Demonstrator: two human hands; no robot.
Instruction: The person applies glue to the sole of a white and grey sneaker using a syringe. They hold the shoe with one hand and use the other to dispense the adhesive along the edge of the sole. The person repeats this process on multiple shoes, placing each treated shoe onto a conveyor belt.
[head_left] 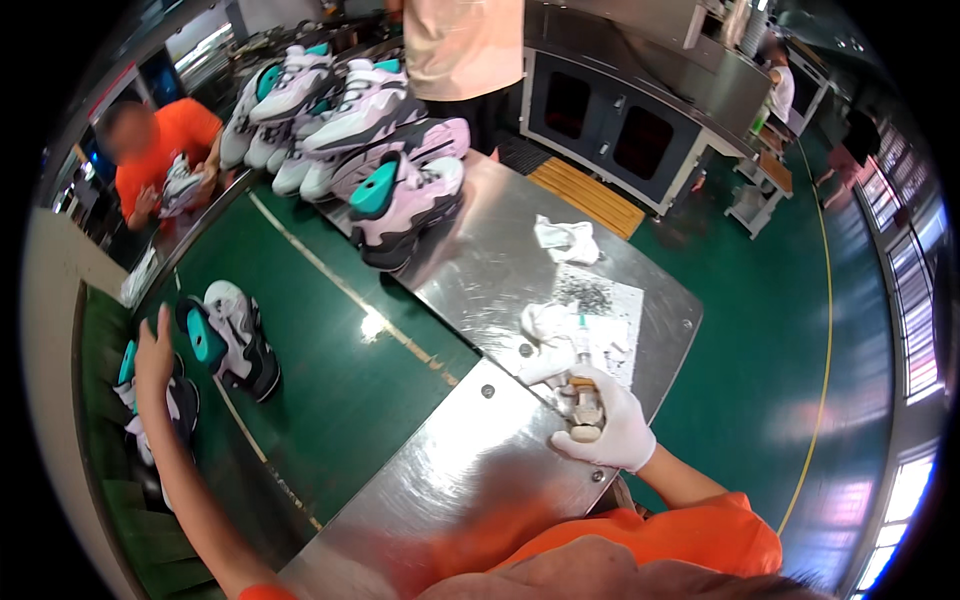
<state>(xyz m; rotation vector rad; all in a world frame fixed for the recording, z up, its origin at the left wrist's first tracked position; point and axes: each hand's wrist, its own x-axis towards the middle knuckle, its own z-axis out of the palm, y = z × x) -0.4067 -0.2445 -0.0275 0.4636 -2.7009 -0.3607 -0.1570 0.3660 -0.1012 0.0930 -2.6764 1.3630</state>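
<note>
My bare left hand (153, 358) is stretched out at the far left with its fingers apart, over a white and black sneaker (180, 408) with a teal lining. The hand partly covers that shoe, and whether they touch I cannot tell. A second sneaker (238, 340) stands just to the right on the green belt (330, 370). In a white glove, my right hand (615, 425) is closed around a small clear bottle (586, 408) with a gold-coloured collar and a thin teal-tipped nozzle. It is over the metal table (440, 440), near a crumpled white cloth (545, 330).
Several pink, white and black sneakers (350, 130) are piled on the table's far end. A speckled white sheet (610, 300) and another cloth (567, 240) lie at right. A co-worker in orange (160, 150) holds a shoe across the belt. Another person (465, 50) stands beyond the table.
</note>
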